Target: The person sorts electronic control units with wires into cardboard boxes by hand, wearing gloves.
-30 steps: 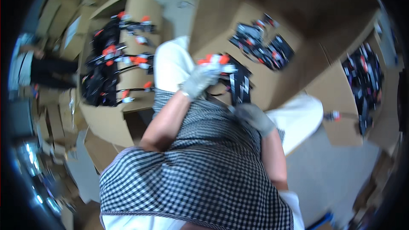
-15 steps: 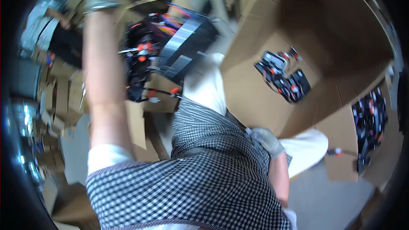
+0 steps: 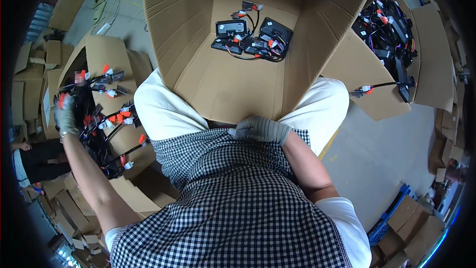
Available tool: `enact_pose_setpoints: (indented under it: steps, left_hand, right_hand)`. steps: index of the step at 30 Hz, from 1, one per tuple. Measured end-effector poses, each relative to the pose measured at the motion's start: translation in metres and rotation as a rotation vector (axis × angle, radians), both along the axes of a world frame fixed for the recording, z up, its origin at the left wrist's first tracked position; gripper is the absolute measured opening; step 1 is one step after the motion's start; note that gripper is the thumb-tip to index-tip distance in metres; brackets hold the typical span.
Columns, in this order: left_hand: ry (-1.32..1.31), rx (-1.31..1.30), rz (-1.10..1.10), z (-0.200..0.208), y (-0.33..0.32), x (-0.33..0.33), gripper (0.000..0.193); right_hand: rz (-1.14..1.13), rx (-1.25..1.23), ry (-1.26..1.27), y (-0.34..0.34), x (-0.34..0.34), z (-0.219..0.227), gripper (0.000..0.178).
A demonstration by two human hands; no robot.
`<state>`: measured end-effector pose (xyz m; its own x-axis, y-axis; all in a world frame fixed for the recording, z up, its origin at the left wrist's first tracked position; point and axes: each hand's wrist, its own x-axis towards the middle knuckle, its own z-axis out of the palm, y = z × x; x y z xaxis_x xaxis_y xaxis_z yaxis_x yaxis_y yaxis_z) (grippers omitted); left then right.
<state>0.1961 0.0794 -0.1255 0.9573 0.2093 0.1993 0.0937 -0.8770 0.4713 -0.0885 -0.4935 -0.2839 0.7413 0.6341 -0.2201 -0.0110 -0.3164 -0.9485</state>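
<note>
A seated worker in a checkered apron (image 3: 223, 203) and white trousers (image 3: 161, 104) reaches toward nine to ten o'clock, the gloved left hand (image 3: 68, 118) over a brown carton (image 3: 105, 52) loaded with black wired units (image 3: 88, 144). A red connector (image 3: 61, 101) sits at that hand's fingertips; blur makes it impossible to tell how far the fingers open or whether they grip it. Cables ending in red and white plugs (image 3: 119, 117) spill over the carton's near side.

The gloved right hand (image 3: 263, 130) rests at the lap, just below the near edge of a tall open carton (image 3: 181, 34) at twelve o'clock. Its fingers curl inward, and what they may have hold of cannot be made out. Inside that tall carton, toward the far end of its floor, lies a small cluster of black devices (image 3: 275, 32), cables looped between them.

At two o'clock stands another open carton (image 3: 434, 52), heaped with similar black pieces (image 3: 389, 30), one lead hanging across its flap. A second person's dark-clad legs (image 3: 44, 164) show near nine o'clock, green slippers (image 3: 99, 10) lie between ten and eleven, and a blue frame (image 3: 389, 216) stands on the floor at four.
</note>
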Motion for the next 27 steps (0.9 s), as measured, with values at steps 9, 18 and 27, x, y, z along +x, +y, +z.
enact_pose_setpoints:
  steps: [9,18,27]
  left_hand:
    - [-0.276,0.579,0.122,-0.029,-0.253,-0.102,0.075]
    - [-0.004,0.459,-1.378,-0.261,-0.529,-0.076,0.038]
    - [-0.208,0.589,-1.658,-0.407,-0.662,-0.048,0.032]
  right_hand:
    - [0.065,-0.078,0.037,-0.011,0.05,0.06,0.029]
    - [0.057,0.007,-0.022,-0.019,0.084,0.023,0.038]
    - [0.046,0.005,0.092,-0.044,0.101,0.034,0.028]
